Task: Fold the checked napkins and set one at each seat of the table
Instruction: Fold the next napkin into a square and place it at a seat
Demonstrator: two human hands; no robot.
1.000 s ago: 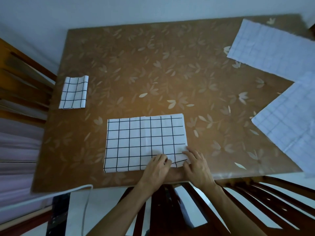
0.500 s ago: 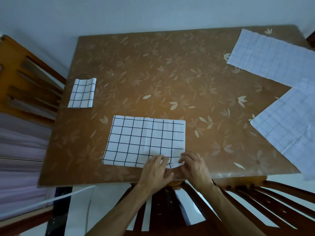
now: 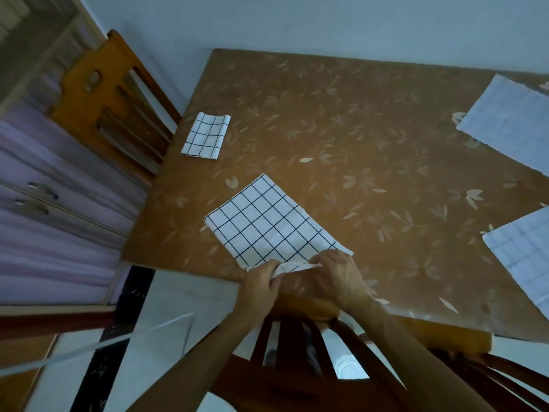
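Here the checked napkin [image 3: 267, 221], folded to a long rectangle, lies skewed on the worktop [image 3: 356, 129], close to the near edge and nearer the near left corner than the right one. One short end points toward the left edge. The other short end sits at the near edge, where both hands meet it.

The left hand [image 3: 261, 283] has its fingers curled, and its grip pinches that near end, which is lifted off the worktop into a small raised fold between the two hands. The right hand [image 3: 341, 278] is just beside it, knuckles up, fingers bent over the napkin's near right corner, its grip also pinching the cloth. Both forearms reach in across the near edge.

A small folded napkin [image 3: 206, 135] lies flat at the left edge, well apart from the one being handled, with a rolled fold along its far side. Two spread napkins with a fainter grid lie at the right edge: the far spread napkin [image 3: 511, 120] toward the far right corner, and the near spread napkin [image 3: 523, 257] toward the near right corner, hanging past the worktop's edge.

A wooden chair [image 3: 98, 93] stands at the left edge beside the small folded napkin. A darker chair [image 3: 297, 352] stands at the near edge under the forearms. Beyond the left chair is a pale cupboard [image 3: 44, 221] with metal handles
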